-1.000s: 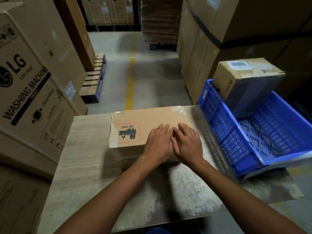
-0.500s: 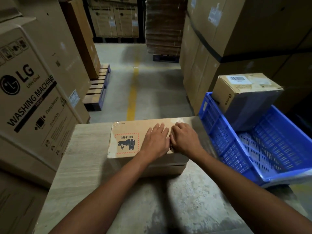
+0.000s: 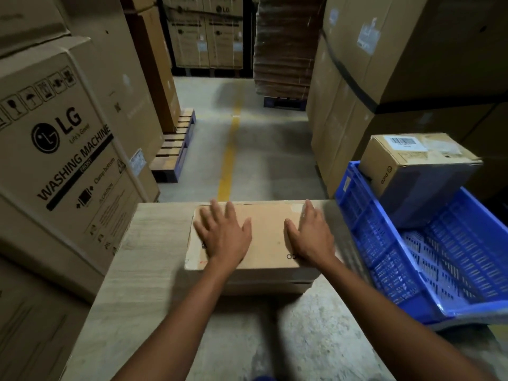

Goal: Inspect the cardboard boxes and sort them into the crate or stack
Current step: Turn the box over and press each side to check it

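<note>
Cardboard box (image 3: 265,232) flat on worktop (image 3: 154,243), just left of blue crate (image 3: 354,215). Left hand (image 3: 225,239), right hand (image 3: 313,239) palm-down on its top, fingers (image 3: 215,213) spread, gripping nothing. Likely best: slide palms to ends, lift level, check sides.

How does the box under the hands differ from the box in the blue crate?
The table box lies level and is low and wide; the crate box sits tilted in the blue crate and is taller. The left hand and right hand rest flat on the table box; no hand touches the crate box. Both are closed brown cardboard.
</note>
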A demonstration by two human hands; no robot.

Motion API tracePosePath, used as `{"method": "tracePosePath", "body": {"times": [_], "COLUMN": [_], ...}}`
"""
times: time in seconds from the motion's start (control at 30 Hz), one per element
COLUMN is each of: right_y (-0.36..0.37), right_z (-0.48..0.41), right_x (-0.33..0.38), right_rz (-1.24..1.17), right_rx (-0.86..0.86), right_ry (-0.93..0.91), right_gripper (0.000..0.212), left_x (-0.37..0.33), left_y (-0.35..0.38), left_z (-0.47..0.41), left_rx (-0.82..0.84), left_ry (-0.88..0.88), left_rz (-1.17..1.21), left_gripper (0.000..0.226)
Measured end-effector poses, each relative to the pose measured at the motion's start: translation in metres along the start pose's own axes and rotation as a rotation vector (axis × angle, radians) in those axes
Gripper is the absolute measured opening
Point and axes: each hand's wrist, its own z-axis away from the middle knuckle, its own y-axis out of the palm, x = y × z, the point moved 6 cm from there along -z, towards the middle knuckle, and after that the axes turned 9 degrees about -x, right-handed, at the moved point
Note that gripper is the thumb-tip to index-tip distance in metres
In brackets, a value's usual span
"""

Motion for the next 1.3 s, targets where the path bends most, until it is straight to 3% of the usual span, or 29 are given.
{"method": "tracePosePath", "body": {"times": [0.27,0.47,0.63,0.8,1.07,1.2,1.3], "right_y": [-0.013,-0.022,-0.015,0.009,0.052,0.052,0.06], "right_z": [0.033,0.041,0.048,0.075,0.122,0.135,0.145], "right_x": [-0.007,-0.008,-0.007,-0.019,-0.049,-0.036,0.005], "right_rz": [0.002,-0.138,-0.383,-0.37,-0.291,-0.035,0.052], "right_rx": [-0.066,-0.192,-0.197,-0.194,-0.112,-0.183,-0.192], "right_ry": [-0.008,-0.001,0.069,0.117,0.233,0.118,-0.167], "right_gripper": [0.073,0.076,0.062,0.043,0.036,0.031,0.022], "left_x": [0.034,0.037,0.048,0.085,0.107,0.111,0.104], "left_y": [-0.019,-0.048,-0.053,-0.012,0.044,0.04,0.025], "left_z": [-0.001,0.006,0.017,0.046,0.106,0.118,0.122], "left_rx": [0.031,-0.068,-0.185,-0.134,-0.008,-0.015,-0.12], "left_ry": [-0.209,-0.159,-0.081,-0.094,-0.004,0.06,0.205], "left_rz": [0.12,0.388,0.572,0.612,0.481,0.358,0.243], "left_gripper": [0.06,0.045,0.03,0.02,0.027,0.031,0.033]}}
